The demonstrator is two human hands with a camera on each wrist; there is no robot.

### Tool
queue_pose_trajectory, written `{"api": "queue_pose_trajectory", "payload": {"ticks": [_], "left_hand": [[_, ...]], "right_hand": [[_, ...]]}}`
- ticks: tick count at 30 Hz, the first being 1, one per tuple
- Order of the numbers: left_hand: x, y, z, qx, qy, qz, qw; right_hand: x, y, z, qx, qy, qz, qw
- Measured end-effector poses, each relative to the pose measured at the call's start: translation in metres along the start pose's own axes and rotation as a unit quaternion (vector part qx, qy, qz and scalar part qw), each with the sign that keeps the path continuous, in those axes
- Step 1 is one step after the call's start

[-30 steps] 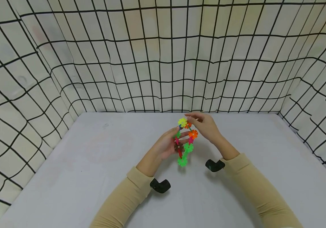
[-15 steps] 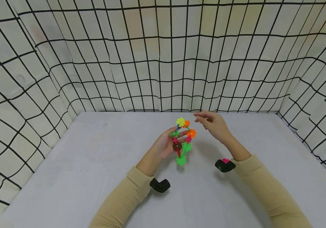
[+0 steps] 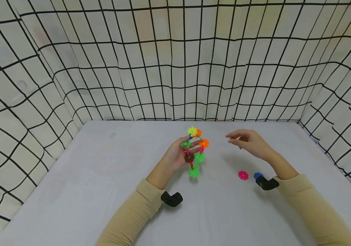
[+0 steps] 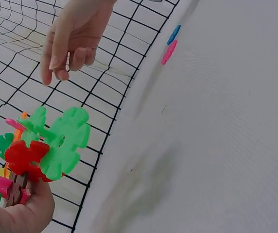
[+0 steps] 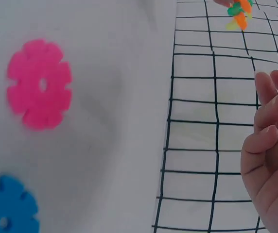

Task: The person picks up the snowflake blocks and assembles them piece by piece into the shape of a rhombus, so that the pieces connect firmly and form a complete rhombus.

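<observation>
My left hand (image 3: 174,157) holds a closed loop of interlocking flower-shaped plastic discs (image 3: 194,172) above the table, gripping its left side. Yellow, orange, green, brown, red and pink pieces make up the loop. Closer up in the left wrist view, a green disc (image 4: 73,138) is slotted to a red disc (image 4: 20,158) near my left fingers. To the right of the loop, my right hand (image 3: 252,142) hovers with loosely bent fingers and nothing in them. Below it on the table lie a loose pink disc (image 5: 28,97) and a loose blue disc (image 5: 12,204).
A white table (image 3: 101,177) spreads under both hands. White walls with a black grid (image 3: 178,75) rise behind it and at both sides. Black cameras are strapped to the left wrist (image 3: 171,199) and the right wrist (image 3: 267,183).
My right hand has drawn away from the loop's top to the right and slightly down. The pink and blue discs have come into sight. My left hand still holds the loop.
</observation>
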State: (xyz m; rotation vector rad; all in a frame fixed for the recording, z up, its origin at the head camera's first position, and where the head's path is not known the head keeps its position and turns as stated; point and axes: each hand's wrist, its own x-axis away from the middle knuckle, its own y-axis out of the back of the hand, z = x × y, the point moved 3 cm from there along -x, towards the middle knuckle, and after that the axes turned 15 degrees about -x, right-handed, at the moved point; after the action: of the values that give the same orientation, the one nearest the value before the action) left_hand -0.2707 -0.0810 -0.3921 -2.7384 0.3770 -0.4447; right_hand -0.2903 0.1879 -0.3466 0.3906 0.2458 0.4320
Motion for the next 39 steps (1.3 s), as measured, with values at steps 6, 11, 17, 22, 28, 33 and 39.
{"api": "queue_pose_trajectory", "payload": {"ticks": [6,11,17,22,28,33,39], "left_hand": [[0.0,0.001,0.0,0.003,0.004,-0.005,1.0],[0.0,0.003,0.002,-0.001,0.006,-0.003,1.0],[-0.001,0.004,0.003,-0.002,0.013,-0.005,0.9999],[0.0,0.004,0.004,0.004,0.015,-0.005,0.9999],[-0.001,0.003,0.005,0.006,0.017,-0.009,0.9998],[-0.002,0.002,0.006,-0.007,0.016,-0.007,0.9998],[-0.002,0.0,0.006,-0.002,0.018,-0.01,0.9998]], "right_hand": [[0.021,0.012,-0.014,0.023,-0.023,0.025,0.9992],[0.034,0.014,-0.024,0.046,-0.034,0.081,0.9951],[0.043,0.007,-0.033,0.06,-0.058,0.159,0.9838],[0.047,0.003,-0.04,0.074,-0.079,0.177,0.9783],[0.049,-0.002,-0.044,0.086,-0.101,0.181,0.9745],[0.049,-0.003,-0.044,0.091,-0.108,0.181,0.9731],[0.049,-0.003,-0.041,0.084,-0.111,0.185,0.9728]]}}
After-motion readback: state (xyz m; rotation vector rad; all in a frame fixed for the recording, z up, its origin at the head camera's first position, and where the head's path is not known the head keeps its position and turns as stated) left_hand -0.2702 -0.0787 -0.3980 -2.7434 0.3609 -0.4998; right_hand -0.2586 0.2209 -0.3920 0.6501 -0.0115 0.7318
